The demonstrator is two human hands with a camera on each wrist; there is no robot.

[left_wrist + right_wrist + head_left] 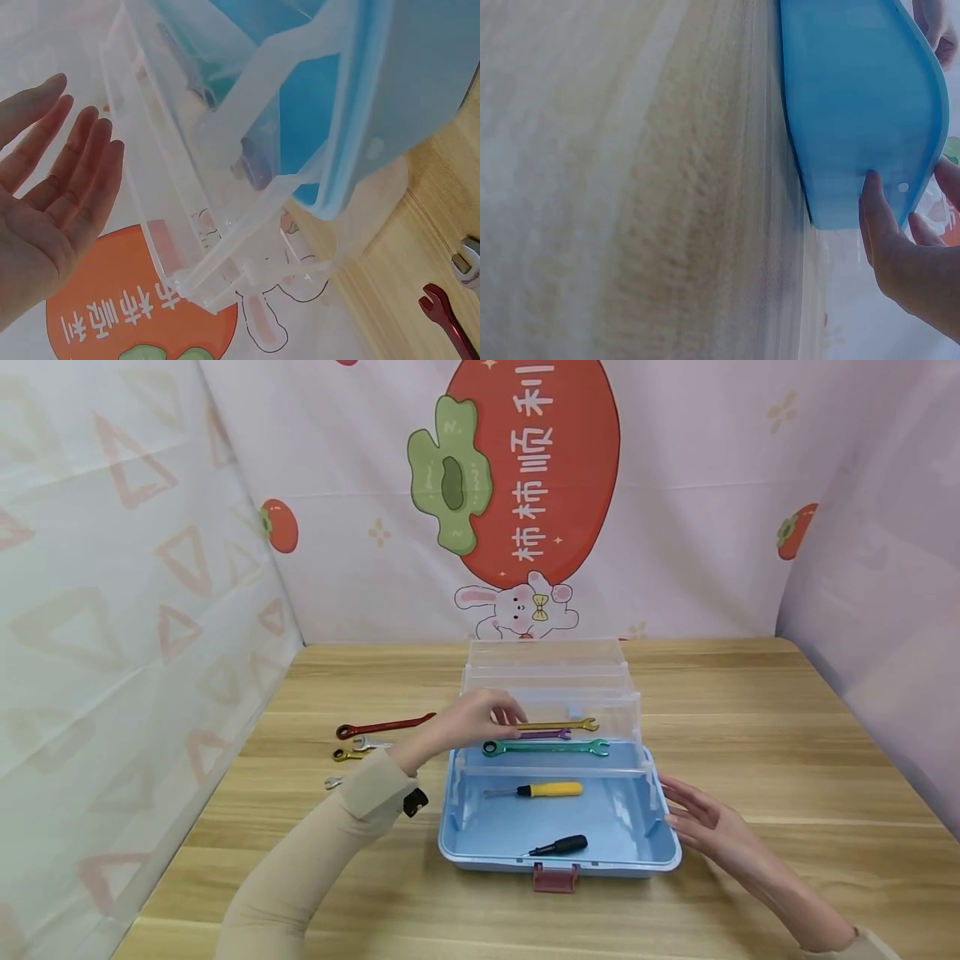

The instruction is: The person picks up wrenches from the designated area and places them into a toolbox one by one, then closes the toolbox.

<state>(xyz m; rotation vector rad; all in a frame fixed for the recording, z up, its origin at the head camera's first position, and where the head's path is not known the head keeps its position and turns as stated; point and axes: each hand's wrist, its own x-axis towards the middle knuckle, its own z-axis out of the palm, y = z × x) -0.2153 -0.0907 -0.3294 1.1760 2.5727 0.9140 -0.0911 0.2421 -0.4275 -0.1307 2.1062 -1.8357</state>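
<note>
Over the clear trays of a blue toolbox, my left hand hovers with fingers loosely bent and nothing in them. The left wrist view shows this hand beside the clear tray, palm empty. Beneath and beside its fingertips lie a gold wrench, a purple wrench and a green wrench. My right hand rests on the toolbox's right side. In the right wrist view, its fairly straight fingers touch the blue wall near the rim.
Inside the toolbox's bottom lie a yellow-handled screwdriver and a black-handled screwdriver. A pink latch hangs at the front. Left on the wooden table lie a red wrench, a small gold wrench and silver wrenches.
</note>
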